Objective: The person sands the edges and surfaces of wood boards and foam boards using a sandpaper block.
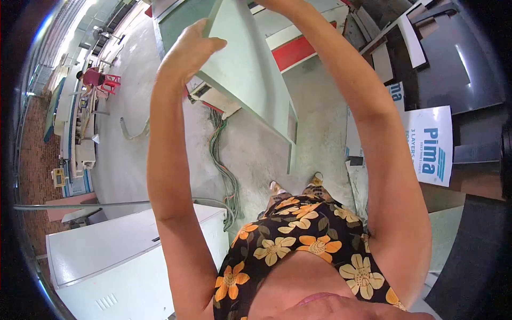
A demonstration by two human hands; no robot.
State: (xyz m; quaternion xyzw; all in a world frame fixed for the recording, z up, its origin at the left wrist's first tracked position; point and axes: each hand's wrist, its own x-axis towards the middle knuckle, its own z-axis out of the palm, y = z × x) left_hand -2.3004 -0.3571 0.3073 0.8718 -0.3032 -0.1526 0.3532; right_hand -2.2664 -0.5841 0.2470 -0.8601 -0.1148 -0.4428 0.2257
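A long pale green-white panel (pixel 248 80), which looks like sheet metal with folded edges, slants down from the top of the view toward my feet. My left hand (pixel 193 52) is at its upper left edge, thumb stretched over the pale face and fingers bent at the edge. I see my left hand as gripping the panel there. My right hand (pixel 273 3) reaches to the panel's top end. The frame's upper border cuts off its fingers, so their hold is hidden.
Behind the panel is a machine with a red strip (pixel 301 52). Cables (pixel 217 144) run along the floor. A white cabinet (pixel 133 250) stands at lower left. Sheets printed "Pima" (pixel 431 144) and dark panels (pixel 458 64) lie right. A person (pixel 92 77) is near a red stool (pixel 110 84).
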